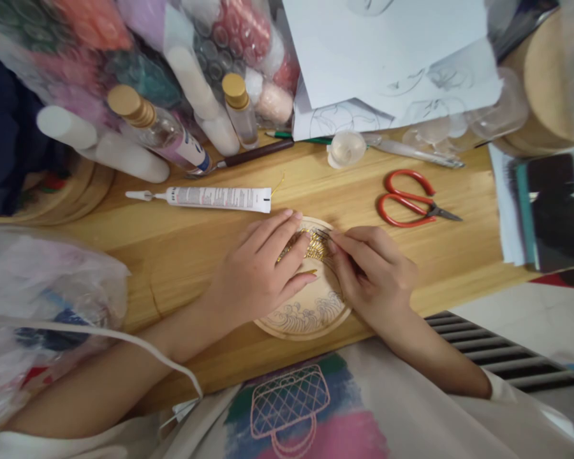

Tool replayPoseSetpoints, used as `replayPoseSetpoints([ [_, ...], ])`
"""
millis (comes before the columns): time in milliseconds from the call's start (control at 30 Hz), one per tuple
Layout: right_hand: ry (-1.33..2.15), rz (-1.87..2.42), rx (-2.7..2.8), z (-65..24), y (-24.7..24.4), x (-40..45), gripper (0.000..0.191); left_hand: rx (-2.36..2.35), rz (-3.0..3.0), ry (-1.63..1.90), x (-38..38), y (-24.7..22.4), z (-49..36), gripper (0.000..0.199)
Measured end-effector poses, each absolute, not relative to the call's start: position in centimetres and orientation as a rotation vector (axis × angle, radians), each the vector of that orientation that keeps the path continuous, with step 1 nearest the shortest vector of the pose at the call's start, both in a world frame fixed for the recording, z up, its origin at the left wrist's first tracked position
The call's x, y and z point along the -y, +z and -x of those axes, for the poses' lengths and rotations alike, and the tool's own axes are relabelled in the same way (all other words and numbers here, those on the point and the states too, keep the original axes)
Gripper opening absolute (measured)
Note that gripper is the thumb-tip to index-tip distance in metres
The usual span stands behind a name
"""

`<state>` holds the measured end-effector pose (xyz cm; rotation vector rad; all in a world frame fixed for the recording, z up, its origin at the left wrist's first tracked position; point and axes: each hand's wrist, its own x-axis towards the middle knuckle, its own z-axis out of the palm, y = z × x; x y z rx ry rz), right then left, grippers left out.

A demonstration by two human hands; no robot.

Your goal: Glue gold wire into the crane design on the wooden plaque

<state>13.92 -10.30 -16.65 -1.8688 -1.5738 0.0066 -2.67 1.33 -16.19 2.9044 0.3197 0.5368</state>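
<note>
A round wooden disc point(306, 319) with a raised rim lies on the table near its front edge. Wave lines are drawn on its lower part, and gold scale-like threadwork point(318, 245) covers part of the upper area. My left hand point(263, 261) rests flat over the disc's left side, fingers stretched out and partly hiding the gold work. At the upper right rim, my right hand point(373, 268) pinches a thin dark tool point(323, 234), perhaps tweezers or a needle, its tip at the gold work. Most of that tool is hidden by the fingers.
A white glue tube point(220, 198) lies behind my left hand. Red-handled scissors point(406, 201) are at the right, a phone point(555, 210) further right. Bottles point(160, 131), a small clear cup point(347, 150) and paper sheets point(387, 57) line the back. A white cable point(124, 338) crosses my left forearm.
</note>
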Motion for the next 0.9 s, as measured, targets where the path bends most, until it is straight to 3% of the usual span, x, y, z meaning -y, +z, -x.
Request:
replayPoseSetpoints([
  [900,-0.019,1.871,1.578,-13.96,-16.66,10.33,0.016,-0.320,-2.851,0.513,-1.30,-16.28,2.82,0.040],
])
